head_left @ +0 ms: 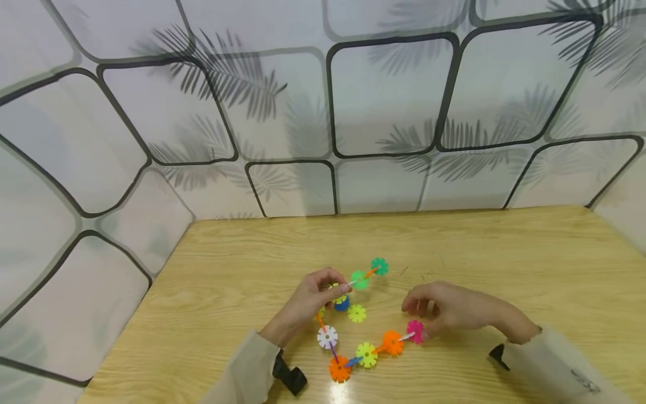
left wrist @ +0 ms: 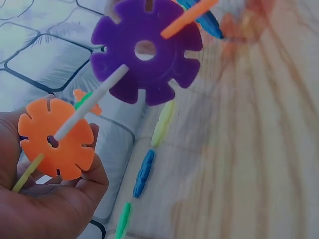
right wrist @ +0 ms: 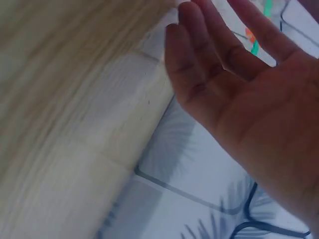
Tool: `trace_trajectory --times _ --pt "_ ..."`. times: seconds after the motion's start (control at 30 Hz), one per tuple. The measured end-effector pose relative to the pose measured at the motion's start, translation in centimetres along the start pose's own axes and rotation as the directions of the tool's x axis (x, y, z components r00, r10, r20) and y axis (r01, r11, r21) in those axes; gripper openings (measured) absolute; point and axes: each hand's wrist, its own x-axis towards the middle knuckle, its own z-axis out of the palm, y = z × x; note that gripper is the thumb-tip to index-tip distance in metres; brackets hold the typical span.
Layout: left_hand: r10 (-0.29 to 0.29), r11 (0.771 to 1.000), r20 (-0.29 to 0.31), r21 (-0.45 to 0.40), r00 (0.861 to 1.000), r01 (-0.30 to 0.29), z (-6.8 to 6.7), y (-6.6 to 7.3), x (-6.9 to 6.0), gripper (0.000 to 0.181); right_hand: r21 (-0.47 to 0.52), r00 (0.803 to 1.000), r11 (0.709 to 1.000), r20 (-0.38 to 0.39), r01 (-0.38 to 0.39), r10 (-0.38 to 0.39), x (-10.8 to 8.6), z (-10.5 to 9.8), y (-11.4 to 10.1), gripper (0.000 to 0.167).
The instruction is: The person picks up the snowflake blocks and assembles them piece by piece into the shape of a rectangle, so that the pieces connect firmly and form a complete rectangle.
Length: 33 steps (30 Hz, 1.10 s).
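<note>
In the head view, my left hand (head_left: 315,294) pinches a chain of notched plastic discs and short sticks. From its fingertips the chain runs up to a light green disc (head_left: 360,280) and a teal disc (head_left: 379,266). Toward me it continues through a white disc (head_left: 327,337), an orange disc (head_left: 340,369) and a yellow-green disc (head_left: 367,356) to a pink disc (head_left: 415,332). The left wrist view shows the fingers at an orange disc (left wrist: 62,159), joined by a white stick to a purple disc (left wrist: 117,55). My right hand (head_left: 449,307) hovers loosely curled, thumb beside the pink disc; no grip shows.
A yellow disc (head_left: 356,313) and a blue disc (head_left: 341,303) lie by my left fingers. Wood-grain tabletop (head_left: 242,252) surrounds the chain. A patterned curtain (head_left: 292,112) stands behind and at the left. Dark straps (head_left: 289,375) circle the wrists.
</note>
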Motion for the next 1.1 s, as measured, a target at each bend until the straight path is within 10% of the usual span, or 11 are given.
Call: trace_trajectory --times 0.27,0.73,1.1 --pt "0.011 1.0 -0.014 -0.029 1.0 -0.011 1.3 0.3 0.1 0.015 -0.271 0.99 0.958 -0.082 0.089 -0.115 -1.3 1.7 -0.1 0.021" --pt "0.026 0.997 -0.006 -0.066 1.0 -0.027 3.1 0.3 0.0 0.016 -0.023 0.996 0.998 -0.069 0.058 -0.059 -2.4 -0.2 0.6 0.017" --pt "0.014 0.996 0.07 -0.092 0.997 -0.007 4.3 0.3 -0.3 0.017 0.237 0.981 0.972 -0.187 0.002 0.044 -3.2 -3.4 2.5 0.026"
